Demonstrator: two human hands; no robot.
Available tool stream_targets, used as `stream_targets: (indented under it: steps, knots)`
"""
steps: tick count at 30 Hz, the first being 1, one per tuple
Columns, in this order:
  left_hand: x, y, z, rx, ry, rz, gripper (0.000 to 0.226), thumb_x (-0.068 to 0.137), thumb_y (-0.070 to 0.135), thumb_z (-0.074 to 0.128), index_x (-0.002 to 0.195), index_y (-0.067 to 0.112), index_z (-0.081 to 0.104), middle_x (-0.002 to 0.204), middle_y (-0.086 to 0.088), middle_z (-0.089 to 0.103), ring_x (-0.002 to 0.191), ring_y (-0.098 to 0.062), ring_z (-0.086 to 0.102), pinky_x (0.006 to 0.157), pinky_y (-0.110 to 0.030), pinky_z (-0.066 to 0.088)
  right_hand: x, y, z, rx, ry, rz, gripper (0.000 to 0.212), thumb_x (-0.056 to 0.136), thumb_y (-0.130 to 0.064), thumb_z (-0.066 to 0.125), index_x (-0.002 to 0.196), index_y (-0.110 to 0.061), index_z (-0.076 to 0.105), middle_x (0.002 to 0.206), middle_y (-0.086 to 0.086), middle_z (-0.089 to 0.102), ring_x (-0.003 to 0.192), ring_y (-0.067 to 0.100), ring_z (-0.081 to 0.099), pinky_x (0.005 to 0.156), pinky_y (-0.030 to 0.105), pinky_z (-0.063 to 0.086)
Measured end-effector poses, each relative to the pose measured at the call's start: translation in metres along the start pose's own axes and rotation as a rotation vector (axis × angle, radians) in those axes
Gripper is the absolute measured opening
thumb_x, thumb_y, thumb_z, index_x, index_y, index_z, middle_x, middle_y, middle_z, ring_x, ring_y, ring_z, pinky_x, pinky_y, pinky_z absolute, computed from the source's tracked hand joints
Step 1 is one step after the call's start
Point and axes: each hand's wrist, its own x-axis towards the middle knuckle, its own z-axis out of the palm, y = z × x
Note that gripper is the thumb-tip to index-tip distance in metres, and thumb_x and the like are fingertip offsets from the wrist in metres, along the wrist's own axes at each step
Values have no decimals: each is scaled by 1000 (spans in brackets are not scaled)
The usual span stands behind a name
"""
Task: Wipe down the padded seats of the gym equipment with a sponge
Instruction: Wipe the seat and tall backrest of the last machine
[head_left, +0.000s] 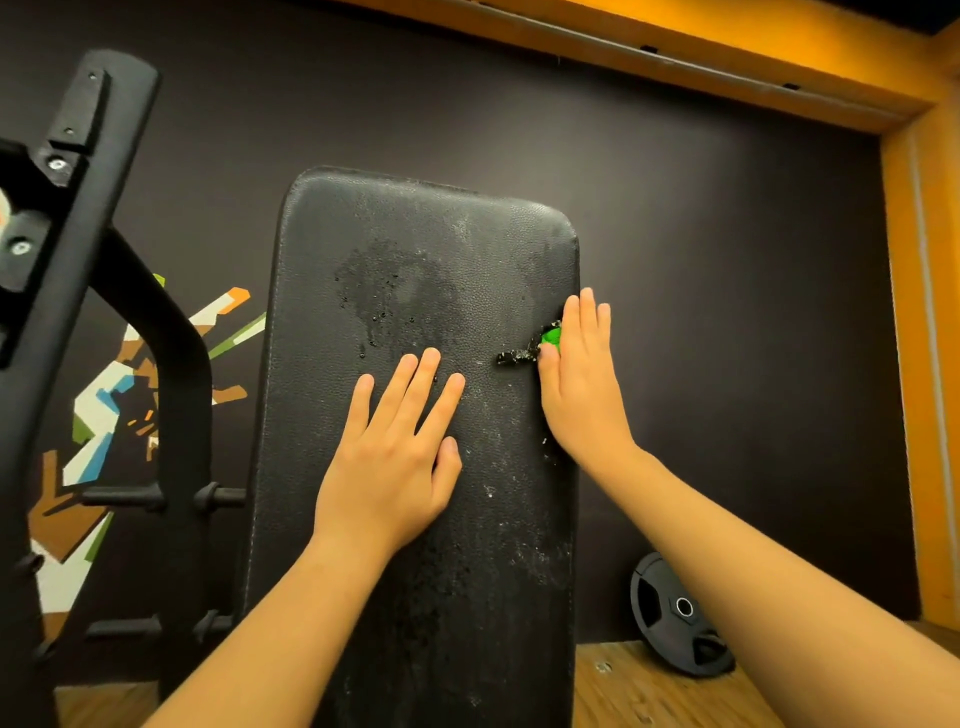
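A black padded bench pad (415, 260) stands tilted up in front of me, wet in patches with droplets and pale streaks. My left hand (395, 457) lies flat on the middle of the pad, fingers straight and spread. My right hand (582, 379) presses flat against the pad's right edge with straight fingers. A green sponge (550, 336) with a dark scouring side peeks out from under its palm, mostly hidden.
A black metal rack frame (104, 249) with pegs stands at the left. A black weight plate (675, 613) leans on the dark wall at the lower right, on a wooden floor (649, 691). An orange wall trim (919, 364) runs along the top and right.
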Motion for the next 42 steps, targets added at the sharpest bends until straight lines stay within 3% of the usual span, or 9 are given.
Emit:
stream_targets:
  steps: [6,10,15,21,24,29,32,35,42]
  knots:
    - [-1,0,-1,6,10,-3,60,98,34,39,156,16,38,165,-13,25,152,-29,26,121,-57,22,-69,2,3,26,-95,-20,61,111,-26,30,162,-7,3,168,-2,-15,152,9,-26,120,17,-12]
    - [-1,1,0,-8,18,-6,59,99,34,39,155,16,39,165,-12,25,152,-29,27,121,-56,22,-75,5,-1,50,-147,-27,62,110,-28,32,161,-12,0,166,-7,-19,149,3,-29,117,11,-14]
    - [-2,1,0,-13,26,-6,59,99,34,39,155,17,39,165,-12,26,152,-29,26,121,-56,21,-37,8,-2,36,-107,-16,60,111,-22,31,161,-4,4,166,-1,-15,151,16,-25,117,13,-15]
    - [-3,0,0,-5,29,-3,59,99,34,39,156,17,38,165,-12,24,152,-29,25,121,-56,21,-72,-1,2,37,-94,11,60,111,-26,30,161,-13,-2,166,-6,-20,153,10,-25,119,15,-13]
    - [-2,1,1,-7,43,-5,59,99,34,39,155,16,40,165,-13,26,152,-29,27,120,-56,22,-92,-2,0,75,-155,43,57,110,-41,24,156,-27,-6,164,-15,-25,150,3,-28,119,15,-14]
    - [-2,2,2,-11,54,-3,57,99,33,39,153,16,43,164,-13,29,151,-30,30,120,-57,23,-74,-6,2,170,-110,126,61,102,-63,15,156,-35,4,163,-23,-21,149,1,-28,126,36,-5]
    - [-1,1,1,-11,44,-3,58,99,33,39,154,16,41,164,-13,28,151,-30,28,120,-57,22,-66,-11,6,169,-58,194,60,106,-56,32,160,-37,16,166,-21,-16,151,3,-24,128,44,6]
    - [-1,1,1,-5,41,-2,58,99,33,39,155,16,40,164,-13,27,152,-30,27,120,-57,22,-70,-16,8,152,-18,208,70,106,-42,47,163,-30,9,168,-16,-15,153,5,-21,127,41,10]
    - [-2,1,-1,-3,23,-3,58,100,34,38,155,16,39,165,-13,27,152,-30,26,121,-56,21,-113,-6,6,154,-137,141,81,95,-23,38,161,-19,-9,167,-14,-22,151,1,-23,122,21,-5]
